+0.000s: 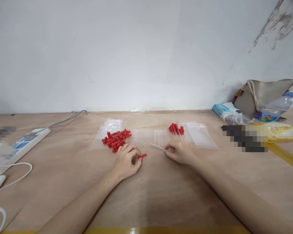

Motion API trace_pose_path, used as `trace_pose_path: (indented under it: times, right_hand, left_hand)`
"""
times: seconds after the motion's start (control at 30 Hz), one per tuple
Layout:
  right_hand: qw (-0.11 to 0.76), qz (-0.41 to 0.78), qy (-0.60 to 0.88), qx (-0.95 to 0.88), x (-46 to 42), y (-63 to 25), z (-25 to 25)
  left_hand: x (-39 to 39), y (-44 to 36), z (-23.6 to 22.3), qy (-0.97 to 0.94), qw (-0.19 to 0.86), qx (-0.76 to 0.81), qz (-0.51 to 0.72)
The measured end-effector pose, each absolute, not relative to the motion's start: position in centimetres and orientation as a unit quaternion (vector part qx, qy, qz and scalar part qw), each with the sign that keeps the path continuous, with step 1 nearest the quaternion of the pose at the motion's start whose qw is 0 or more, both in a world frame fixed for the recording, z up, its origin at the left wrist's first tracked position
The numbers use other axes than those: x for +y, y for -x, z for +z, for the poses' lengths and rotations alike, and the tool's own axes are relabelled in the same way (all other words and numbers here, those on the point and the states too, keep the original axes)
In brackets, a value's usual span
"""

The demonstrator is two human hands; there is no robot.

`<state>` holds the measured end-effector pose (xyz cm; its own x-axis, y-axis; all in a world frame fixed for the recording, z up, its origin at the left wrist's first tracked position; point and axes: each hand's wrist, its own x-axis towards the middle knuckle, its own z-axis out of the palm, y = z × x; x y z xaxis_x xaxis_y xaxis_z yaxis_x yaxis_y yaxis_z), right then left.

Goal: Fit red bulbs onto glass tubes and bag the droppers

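Note:
My left hand (128, 161) pinches a red rubber dropper bulb (142, 156) between thumb and fingertips, its narrow end pointing right. Between finger and thumb of my right hand (177, 151) is a thin clear dropper tube (157, 147), its far end angled toward the left. Bulb and tube are apart. Just beyond the left hand lies a pile of loose red bulbs (116, 140). A row of clear tubes (146, 137) is spread on the table between the hands. Behind my right hand, several droppers with red bulbs fitted (176, 129) lie together.
Clear zip bags (201, 135) lie to the right, and more plastic bags (100, 136) at left. A power strip (21, 144) with cables sits far left. At far right are a tissue pack (224, 110), a grey bag (266, 94) and a yellow packet (280, 131).

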<state>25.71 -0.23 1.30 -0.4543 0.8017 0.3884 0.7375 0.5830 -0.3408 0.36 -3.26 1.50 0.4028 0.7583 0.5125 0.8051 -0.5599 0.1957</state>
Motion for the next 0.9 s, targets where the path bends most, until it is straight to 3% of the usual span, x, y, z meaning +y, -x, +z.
trace_pose_path:
  times: [0.27, 0.7, 0.9]
  right_hand:
    - [0.219, 0.100, 0.436, -0.867, -1.8, -27.1, 1.0]
    - [0.227, 0.069, 0.497, -0.834, -1.9, -23.8, -0.3]
    - [0.272, 0.080, 0.491, -0.824, -2.7, -23.4, -0.3]
  left_hand:
    - [-2.7, -0.7, 0.3, 0.853, -0.054, -0.424, -0.299]
    - [-2.7, -1.3, 0.2, 0.837, -0.127, -0.401, -0.350]
    - [-2.9, -1.4, 0.4, 0.821, -0.153, -0.432, -0.341]
